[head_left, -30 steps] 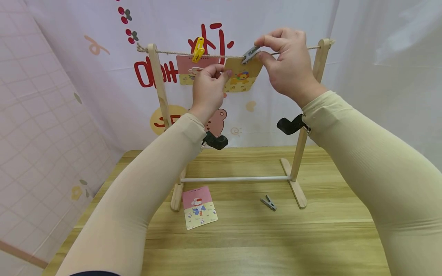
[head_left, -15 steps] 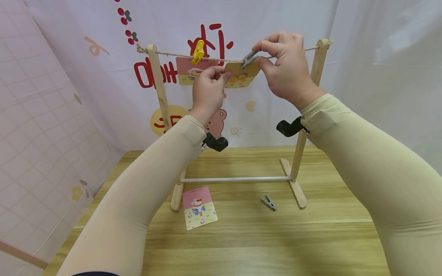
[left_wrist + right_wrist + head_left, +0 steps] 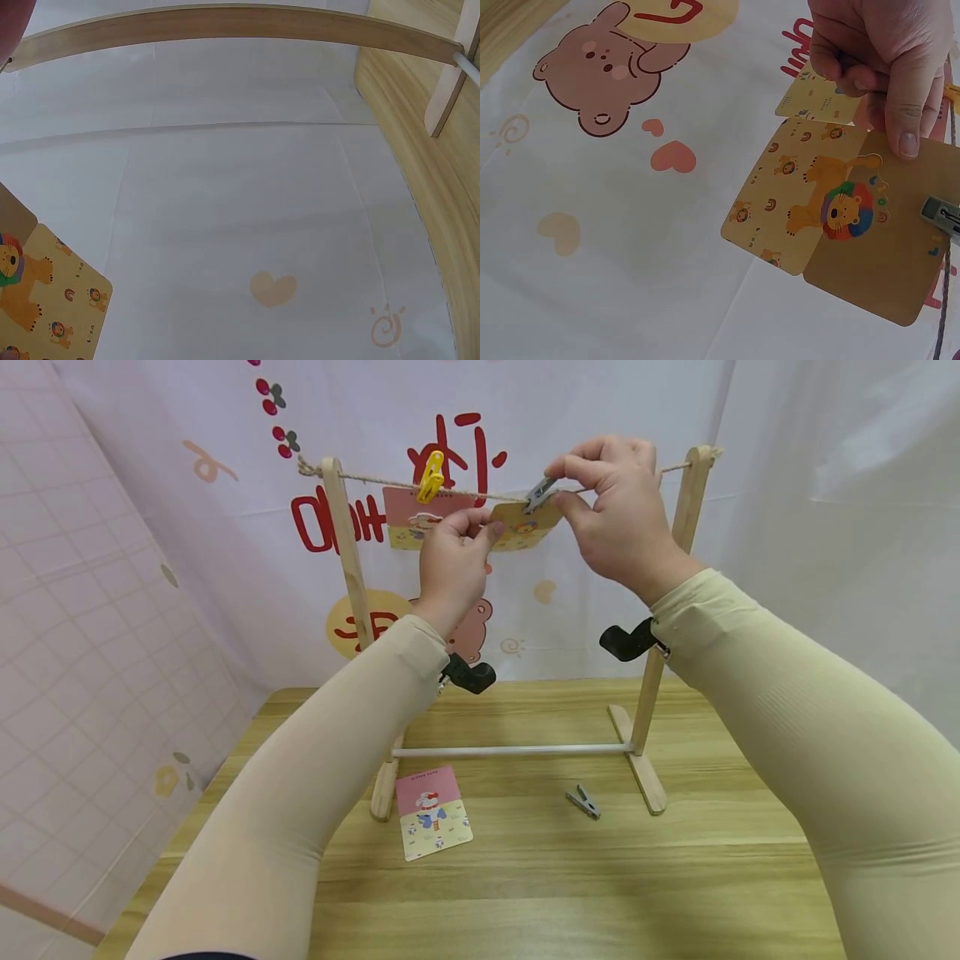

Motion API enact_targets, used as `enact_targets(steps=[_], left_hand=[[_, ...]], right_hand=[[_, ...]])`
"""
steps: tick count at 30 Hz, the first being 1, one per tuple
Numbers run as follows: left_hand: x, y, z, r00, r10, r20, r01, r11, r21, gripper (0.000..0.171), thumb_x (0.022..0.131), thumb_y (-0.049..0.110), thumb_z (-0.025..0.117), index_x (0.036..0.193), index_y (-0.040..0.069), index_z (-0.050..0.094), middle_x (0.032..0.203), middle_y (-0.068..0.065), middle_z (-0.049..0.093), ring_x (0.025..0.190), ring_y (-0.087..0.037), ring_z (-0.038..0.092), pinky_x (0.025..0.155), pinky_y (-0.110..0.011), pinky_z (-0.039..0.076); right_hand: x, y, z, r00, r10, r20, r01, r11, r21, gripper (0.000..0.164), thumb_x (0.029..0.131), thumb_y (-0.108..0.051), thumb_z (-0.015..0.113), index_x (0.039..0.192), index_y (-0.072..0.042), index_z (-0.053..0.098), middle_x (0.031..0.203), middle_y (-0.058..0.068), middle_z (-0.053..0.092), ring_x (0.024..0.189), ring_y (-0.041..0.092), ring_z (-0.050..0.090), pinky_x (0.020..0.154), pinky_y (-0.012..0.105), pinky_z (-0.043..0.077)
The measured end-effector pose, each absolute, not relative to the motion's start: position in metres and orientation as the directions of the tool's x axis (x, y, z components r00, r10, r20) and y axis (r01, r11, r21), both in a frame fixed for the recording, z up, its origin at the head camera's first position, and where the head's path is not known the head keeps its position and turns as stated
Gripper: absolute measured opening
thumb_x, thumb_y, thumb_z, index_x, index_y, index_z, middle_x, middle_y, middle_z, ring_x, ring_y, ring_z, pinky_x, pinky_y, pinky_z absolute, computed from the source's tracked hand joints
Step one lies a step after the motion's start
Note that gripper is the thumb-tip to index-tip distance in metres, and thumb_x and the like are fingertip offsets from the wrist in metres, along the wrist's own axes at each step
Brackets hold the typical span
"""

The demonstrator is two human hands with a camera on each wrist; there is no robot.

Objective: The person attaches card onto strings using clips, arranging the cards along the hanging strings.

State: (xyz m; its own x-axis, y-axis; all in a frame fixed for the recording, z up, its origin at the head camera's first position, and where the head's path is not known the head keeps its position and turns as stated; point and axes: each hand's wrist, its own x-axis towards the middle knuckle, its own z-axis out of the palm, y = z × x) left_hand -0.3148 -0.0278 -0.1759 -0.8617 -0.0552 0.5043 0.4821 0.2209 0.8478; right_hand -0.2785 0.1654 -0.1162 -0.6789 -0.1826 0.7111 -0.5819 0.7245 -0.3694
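My left hand (image 3: 455,556) pinches the left edge of a brown and yellow lion card (image 3: 525,531) between thumb and fingers. My right hand (image 3: 618,510) pinches the handles of a grey clothespin (image 3: 538,495), whose nose is at the card's top edge by the rope (image 3: 483,494). In the right wrist view the lion card (image 3: 840,210) shows its printed face, with the clothespin (image 3: 943,215) over its upper edge. Left of it, a pink and yellow card (image 3: 401,514) hangs from the rope under a yellow clip (image 3: 431,477), partly hidden behind my left hand.
The rope runs between a left wooden post (image 3: 347,543) and a right post (image 3: 651,693), joined low by a white bar (image 3: 513,750). On the wooden table (image 3: 562,893) lie another pink and yellow card (image 3: 433,814) and a second grey clothespin (image 3: 583,802). A printed white cloth (image 3: 570,635) hangs behind.
My right hand and the grey clothespin have moved slightly down, and the rope sags more in the middle. The lion card has tilted, so its face looks shorter from the head.
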Motion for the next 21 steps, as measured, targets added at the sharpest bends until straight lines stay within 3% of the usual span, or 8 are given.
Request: enact_targets(steps=[10,21], left_hand=[[-0.3176,-0.0281,-0.1786,-0.847,-0.056,0.529,0.506,0.224,0.833,0.023,0.101,0.033,0.07,0.117,0.017,0.075,0.101,0.003,0.064,0.074,-0.02,0.059,0.066,-0.022,0.052],[-0.3187,-0.0269,-0.1798,-0.839,-0.062,0.54,0.515,0.227,0.826,0.024,0.102,0.033,0.07,0.117,0.016,0.076,0.098,0.004,0.063,0.064,-0.013,0.056,0.062,-0.021,0.048]], right_hand=[[-0.2785,0.1649,-0.1187,-0.664,-0.193,0.723,-0.593,0.726,-0.35,0.024,0.104,-0.015,0.067,0.126,-0.015,0.077,0.136,0.004,0.059,0.145,0.022,0.027,0.12,0.04,0.012],[-0.2772,0.1647,-0.1203,-0.648,-0.203,0.734,-0.606,0.721,-0.336,0.025,0.103,-0.013,0.067,0.126,-0.014,0.077,0.136,0.005,0.059,0.144,0.024,0.027,0.119,0.039,0.011]])
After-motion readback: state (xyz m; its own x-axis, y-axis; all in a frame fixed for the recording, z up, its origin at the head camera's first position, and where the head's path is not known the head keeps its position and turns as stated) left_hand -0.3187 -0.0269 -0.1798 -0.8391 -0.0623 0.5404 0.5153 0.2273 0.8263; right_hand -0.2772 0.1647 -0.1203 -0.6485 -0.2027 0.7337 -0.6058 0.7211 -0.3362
